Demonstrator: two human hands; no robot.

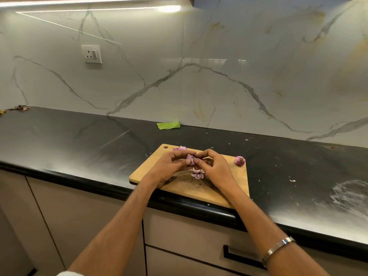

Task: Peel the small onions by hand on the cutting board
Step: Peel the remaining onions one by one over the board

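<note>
A wooden cutting board [239,182] lies on the black counter at its front edge. Above the board's middle, my left hand [169,166] and my right hand [214,166] meet around one small purple onion [190,157]. Fingers and thumbs of both hands pinch it. A pile of loose purple-white skins [198,173] lies on the board just under the hands. Another small onion [239,160] sits near the board's far right corner. Two more onions [180,148] lie at the board's far edge, partly hidden behind my left hand.
The black counter [79,140] runs left and right, with small skin flecks scattered to the right. A green piece of tape [168,125] lies against the marble backsplash. A wall socket [91,54] is at upper left. Drawers sit below the counter edge.
</note>
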